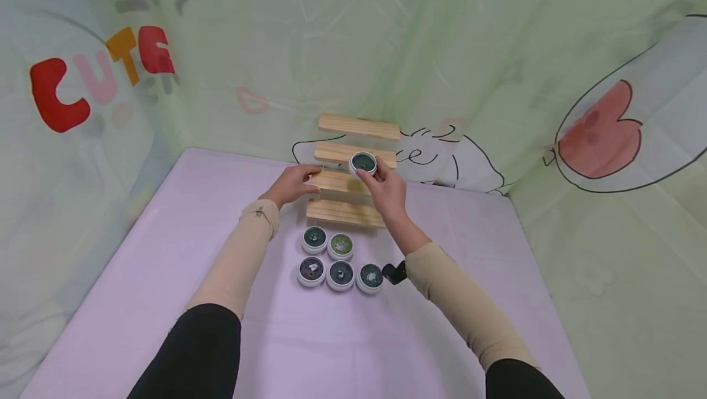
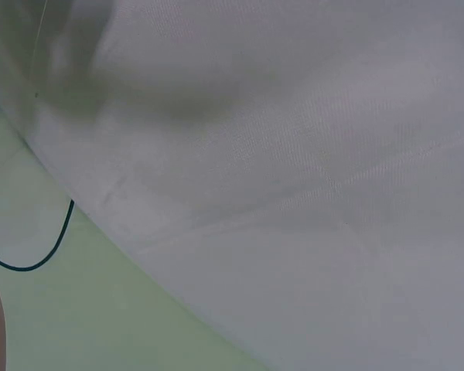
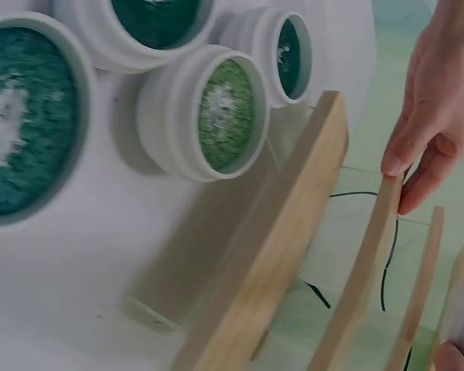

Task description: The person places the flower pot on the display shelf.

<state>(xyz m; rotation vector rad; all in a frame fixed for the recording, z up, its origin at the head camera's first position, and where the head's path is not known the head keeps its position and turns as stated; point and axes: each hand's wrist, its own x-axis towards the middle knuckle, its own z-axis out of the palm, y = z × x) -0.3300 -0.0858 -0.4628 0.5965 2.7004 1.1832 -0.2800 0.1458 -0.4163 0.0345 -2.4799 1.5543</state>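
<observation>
A tiered wooden rack (image 1: 347, 213) with several slats stands toward the back of the table. My left hand (image 1: 291, 184) grips the left end of a lower slat; in the right wrist view its thumb and fingers pinch that slat (image 3: 371, 251). My right hand (image 1: 389, 193) holds a round white jar (image 1: 363, 162), its dark green top facing up, over the rack's upper slats. Only a sliver of this jar shows at the right wrist view's lower right edge. In front of the rack sit several similar white jars, among them a light green one (image 1: 340, 245) and a purplish dark one (image 1: 312, 269).
The table has a pale lilac cover (image 1: 331, 344). Behind and beside it hangs a light green printed curtain (image 1: 287, 37) with letters and hearts. A small black object (image 1: 394, 273) shows by the right sleeve. The left wrist view holds mostly cloth (image 2: 294, 193).
</observation>
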